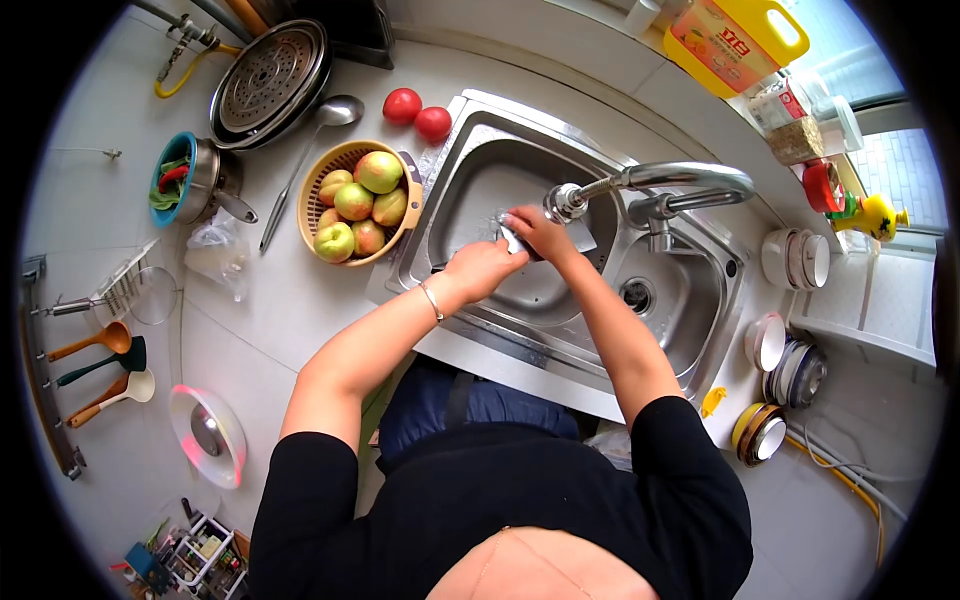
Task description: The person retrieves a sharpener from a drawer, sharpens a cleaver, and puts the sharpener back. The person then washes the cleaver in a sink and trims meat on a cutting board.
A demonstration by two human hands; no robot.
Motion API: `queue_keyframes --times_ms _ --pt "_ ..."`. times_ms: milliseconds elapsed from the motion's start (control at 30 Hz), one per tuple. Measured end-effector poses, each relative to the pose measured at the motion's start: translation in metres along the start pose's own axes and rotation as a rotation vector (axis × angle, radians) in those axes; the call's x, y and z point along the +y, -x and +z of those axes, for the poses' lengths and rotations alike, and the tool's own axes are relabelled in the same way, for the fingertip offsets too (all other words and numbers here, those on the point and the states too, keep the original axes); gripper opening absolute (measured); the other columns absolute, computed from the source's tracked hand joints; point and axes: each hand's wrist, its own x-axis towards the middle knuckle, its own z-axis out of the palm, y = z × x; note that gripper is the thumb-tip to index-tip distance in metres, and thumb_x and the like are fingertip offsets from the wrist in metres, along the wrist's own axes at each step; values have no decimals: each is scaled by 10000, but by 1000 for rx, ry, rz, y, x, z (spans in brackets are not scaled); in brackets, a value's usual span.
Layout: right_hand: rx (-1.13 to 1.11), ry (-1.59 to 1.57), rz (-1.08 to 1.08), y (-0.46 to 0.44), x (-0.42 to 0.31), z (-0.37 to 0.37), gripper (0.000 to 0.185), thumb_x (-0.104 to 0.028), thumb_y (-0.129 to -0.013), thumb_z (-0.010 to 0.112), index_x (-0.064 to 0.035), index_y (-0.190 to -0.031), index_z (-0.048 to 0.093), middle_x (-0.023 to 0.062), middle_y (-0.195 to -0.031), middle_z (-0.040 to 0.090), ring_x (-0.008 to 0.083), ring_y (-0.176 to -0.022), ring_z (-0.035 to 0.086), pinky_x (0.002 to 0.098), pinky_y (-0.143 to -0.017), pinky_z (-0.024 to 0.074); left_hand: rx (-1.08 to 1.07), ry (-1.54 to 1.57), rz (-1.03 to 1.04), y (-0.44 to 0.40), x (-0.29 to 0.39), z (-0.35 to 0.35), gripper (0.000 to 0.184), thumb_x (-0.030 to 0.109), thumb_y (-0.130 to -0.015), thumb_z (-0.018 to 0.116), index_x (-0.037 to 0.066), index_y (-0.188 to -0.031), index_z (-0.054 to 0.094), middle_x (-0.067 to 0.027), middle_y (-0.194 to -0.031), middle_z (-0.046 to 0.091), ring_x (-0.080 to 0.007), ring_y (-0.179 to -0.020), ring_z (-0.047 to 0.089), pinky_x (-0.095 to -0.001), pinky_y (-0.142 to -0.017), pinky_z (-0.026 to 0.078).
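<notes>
Over the large basin of the steel sink [455,180], my two hands are close together below the faucet head [565,203]. My left hand [485,268] is closed, its fingertips meeting a small whitish object [513,241] that is mostly covered. My right hand [540,235] curls around the same spot, with something dark under it. A flat, pale silvery piece [581,235] shows just beyond the right hand; it looks like a blade, but its kind and whether it is held are unclear. Water splashes near the right fingers.
Left of the sink stands a yellow basket [312,225] of peach-like fruit [354,201]. Two tomatoes [402,106] and a ladle [341,111] lie behind it. The curved faucet [690,180] arches over the small basin [690,290]. Stacked bowls [795,260] stand at right.
</notes>
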Motion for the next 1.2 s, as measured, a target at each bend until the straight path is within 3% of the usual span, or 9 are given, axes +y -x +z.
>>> queue_keyframes --times_ms 133,400,533,600,700,833,900,1067,1200 --pt "-313 -223 140 -14 2 -11 311 -276 -847 620 10 -969 618 109 -848 631 177 -765 568 304 -711 452 -47 -73 49 5 -1 -7 205 65 -769 495 132 -962 488 -166 -835 540 -323 -696 603 -429 -580 484" --pt "463 -130 46 -1 11 -18 189 -114 -864 585 -60 -1034 648 68 -853 661 138 -761 601 271 -688 469 -25 -103 -36 15 -8 -5 275 64 -763 500 152 -1022 527 -154 -844 530 -309 -734 606 -412 -596 492" --pt "234 69 69 24 -35 5 309 -96 -819 587 -125 -1125 622 116 -1035 643 263 -957 612 332 -826 466 -53 -104 -60 12 -7 -5 313 72 -772 499 169 -1067 541 -150 -850 531 -301 -741 608 -405 -609 494" --pt "264 166 -310 19 -18 16 274 -171 -822 581 -139 -1089 636 122 -1013 645 314 -926 606 393 -810 468 -41 -126 -95 15 -6 -6 353 79 -788 489 190 -1117 551 -150 -859 535 -297 -749 610 -403 -620 496" --pt "253 232 -112 16 21 5 275 -102 -823 559 -100 -1091 621 143 -1162 586 312 -1069 553 402 -878 436 -28 -112 -135 27 -5 -9 374 67 -791 489 194 -1136 554 -148 -849 532 -298 -755 610 -403 -621 495" --pt "389 -211 430 12 92 -25 267 -204 -836 536 -21 -1002 637 189 -850 653 290 -822 639 353 -724 469 48 -72 -139 39 -16 12 423 51 -766 529 204 -1160 555 -177 -888 565 -312 -767 608 -409 -636 494" --pt "457 -274 436 19 104 -28 274 -175 -856 543 -14 -1062 624 125 -893 674 202 -816 634 304 -729 468 374 250 -166 35 -25 26 415 20 -763 542 130 -1163 543 -170 -913 604 -244 -693 613 -352 -568 494" --pt "447 -410 358 34 40 2 166 -64 -810 557 -13 -957 615 -45 -705 544 60 -579 433 245 -497 349 210 1320 -723 3 -18 31 294 7 -819 454 -31 -1108 486 -98 -835 599 -79 -553 499 -210 -444 418" --pt "233 67 -226 29 5 40 373 -191 -884 491 -89 -1239 534 134 -1250 543 222 -1188 490 305 -976 358 180 1789 -708 -3 -10 30 187 -26 -818 441 -9 -1002 470 -114 -788 568 -73 -526 460 -203 -418 401"
